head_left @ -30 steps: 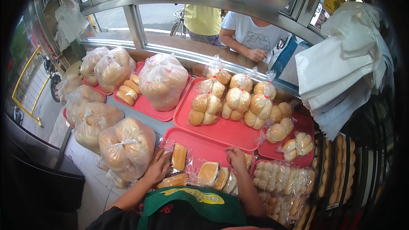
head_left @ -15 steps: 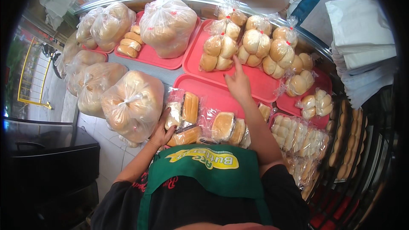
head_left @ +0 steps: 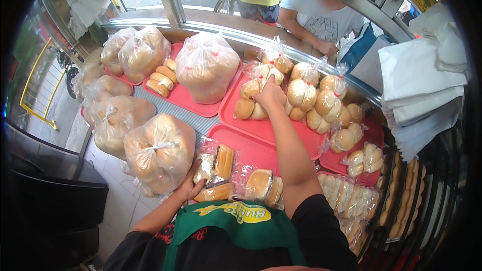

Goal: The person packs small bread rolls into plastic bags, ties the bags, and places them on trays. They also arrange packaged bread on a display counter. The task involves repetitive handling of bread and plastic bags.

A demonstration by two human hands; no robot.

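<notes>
My right hand [head_left: 271, 96] reaches to the middle of the counter over a clear bag of round buns [head_left: 247, 101] tied with red. Its index finger points forward and its thumb is apart, both at the bag; the other fingers are mostly hidden. Lower left, my left hand [head_left: 190, 186] rests with spread fingers beside a wrapped bread pack [head_left: 205, 166], next to a large knotted bag of bread [head_left: 159, 153]. More bagged buns [head_left: 303, 93] stand right of my right hand on the red tray [head_left: 296, 129]. A wrapped long roll [head_left: 223, 161] lies nearby.
More large bread bags [head_left: 208, 68] stand at the back and left. Wrapped rolls [head_left: 346, 193] and bread racks [head_left: 406, 195] are at the right, below a hanging stack of white bags [head_left: 424, 78]. A person [head_left: 321, 25] stands beyond the metal-framed window.
My right hand has moved forward and left, from pointing below the bagged buns to over one bag. My left hand stays beside the wrapped bread. The view has tilted up, showing more outside.
</notes>
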